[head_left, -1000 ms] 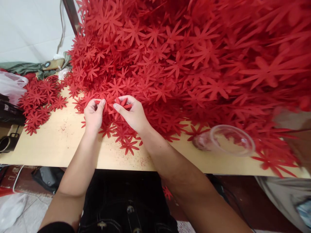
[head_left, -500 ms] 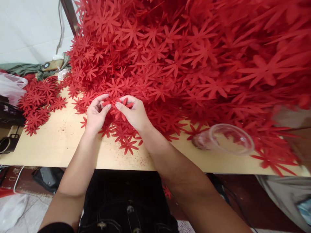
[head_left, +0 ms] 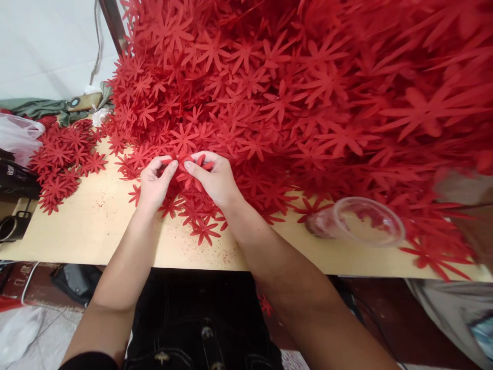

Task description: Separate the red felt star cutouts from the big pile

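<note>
Between my two hands is a red flower-shaped petal piece (head_left: 187, 180), with narrow petals spreading out from its middle. My left hand (head_left: 156, 182) pinches its left side between thumb and fingers. On the other side, my right hand (head_left: 213, 177) is closed on the same piece, thumb pressed near the centre and petals poking out past the fingers. Both hands are just above the front of a large heap of like red petal pieces (head_left: 246, 82). A few loose pieces (head_left: 204, 230) lie on the table below my wrists.
A clear plastic tub (head_left: 367, 221) lies on its side on the pale table (head_left: 96, 231) at the right. Far left are a smaller pile of red pieces (head_left: 63, 159), a white plastic bag (head_left: 19, 136), a black tool (head_left: 17, 177) and a metal mug (head_left: 13, 226).
My left thumb and fingers have drawn closer together on the red piece. Both hands stay in almost the same place; the whole view has shifted very slightly.
</note>
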The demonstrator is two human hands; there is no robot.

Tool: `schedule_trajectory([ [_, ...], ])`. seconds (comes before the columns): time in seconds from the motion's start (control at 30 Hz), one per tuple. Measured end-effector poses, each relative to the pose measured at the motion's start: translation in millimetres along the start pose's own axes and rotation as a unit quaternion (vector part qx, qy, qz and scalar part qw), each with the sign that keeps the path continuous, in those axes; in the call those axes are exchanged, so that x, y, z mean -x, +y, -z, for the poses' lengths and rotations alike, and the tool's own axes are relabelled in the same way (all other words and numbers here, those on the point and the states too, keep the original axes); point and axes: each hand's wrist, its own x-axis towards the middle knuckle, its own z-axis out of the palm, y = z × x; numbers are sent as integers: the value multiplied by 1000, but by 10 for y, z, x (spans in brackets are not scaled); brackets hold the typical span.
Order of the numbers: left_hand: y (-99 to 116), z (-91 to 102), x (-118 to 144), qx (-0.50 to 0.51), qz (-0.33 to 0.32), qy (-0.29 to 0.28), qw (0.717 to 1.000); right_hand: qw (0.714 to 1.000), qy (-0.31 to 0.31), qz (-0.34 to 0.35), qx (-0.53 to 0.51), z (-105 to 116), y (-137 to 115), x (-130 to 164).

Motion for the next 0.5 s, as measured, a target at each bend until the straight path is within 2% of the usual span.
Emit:
schedule_trajectory([
  [0.1, -30, 17, -30, -3, -1, 40, 999, 999, 21, 21, 17, -1, -6, 5],
  [0.3, 17, 10, -25, -42, 28, 62, 997, 989, 73, 93, 86, -24, -109, 76],
  [0.37, 33, -6, -13, -62, 37, 63, 995, 989, 58, 96, 93, -43, -107, 95],
  [0.5, 30, -17, 4, -45, 34, 43, 997, 996, 8, 42, 73, -59, -51, 79],
])
